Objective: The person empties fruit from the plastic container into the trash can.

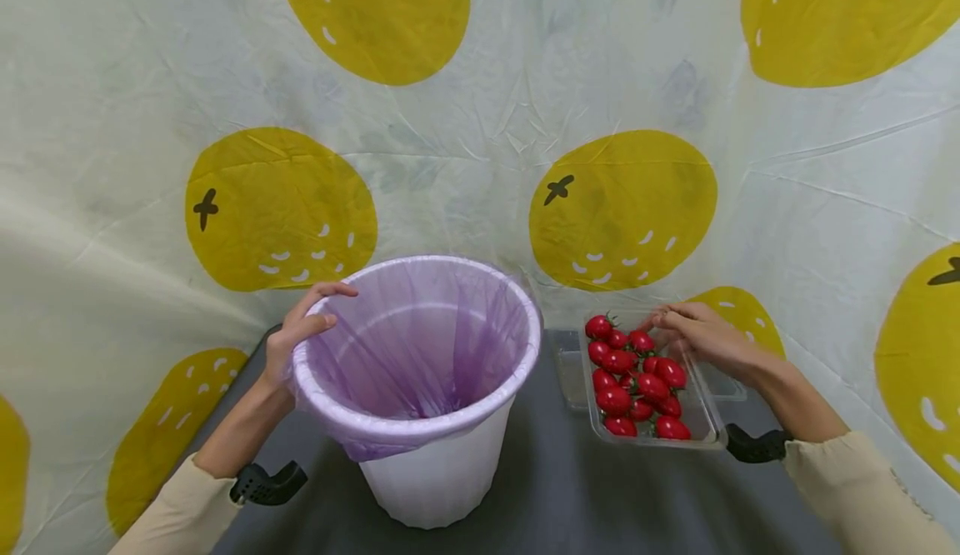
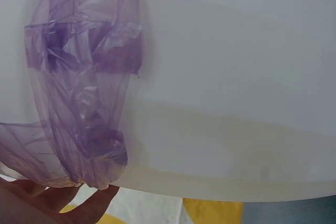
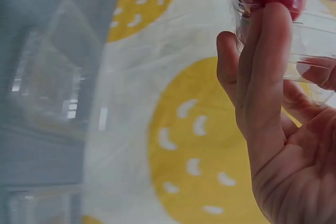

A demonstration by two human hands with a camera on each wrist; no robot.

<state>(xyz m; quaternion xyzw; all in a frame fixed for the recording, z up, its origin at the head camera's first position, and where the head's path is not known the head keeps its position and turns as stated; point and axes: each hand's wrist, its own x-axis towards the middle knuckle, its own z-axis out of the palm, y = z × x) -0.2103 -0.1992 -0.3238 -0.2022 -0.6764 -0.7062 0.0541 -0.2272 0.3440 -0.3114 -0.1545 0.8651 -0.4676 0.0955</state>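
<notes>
A white waste bin (image 1: pixel 438 488) stands at the middle left of the head view, its mouth lined with a purple plastic bag (image 1: pixel 405 347) folded over the rim. My left hand (image 1: pixel 288 342) grips the bin's rim at the left, thumb over the inside. In the left wrist view, gathered bag film (image 2: pixel 86 51) hangs along the bin's white wall (image 2: pixel 226 77) beside the fingers (image 2: pixel 100 203). On the right, my right hand (image 1: pixel 697 334) holds a clear plastic box (image 1: pixel 701 417) by its far right side, above the table and tilted toward me. Red cherry tomatoes (image 1: pixel 652 386) with some green stems lie inside it.
On the dark grey table (image 1: pixel 540 488), another clear plastic container (image 1: pixel 570 376) sits partly behind the held box. More clear plastic (image 3: pixel 52 82) shows on the table in the right wrist view. A pale curtain (image 1: pixel 480 105) with yellow fruit prints hangs behind.
</notes>
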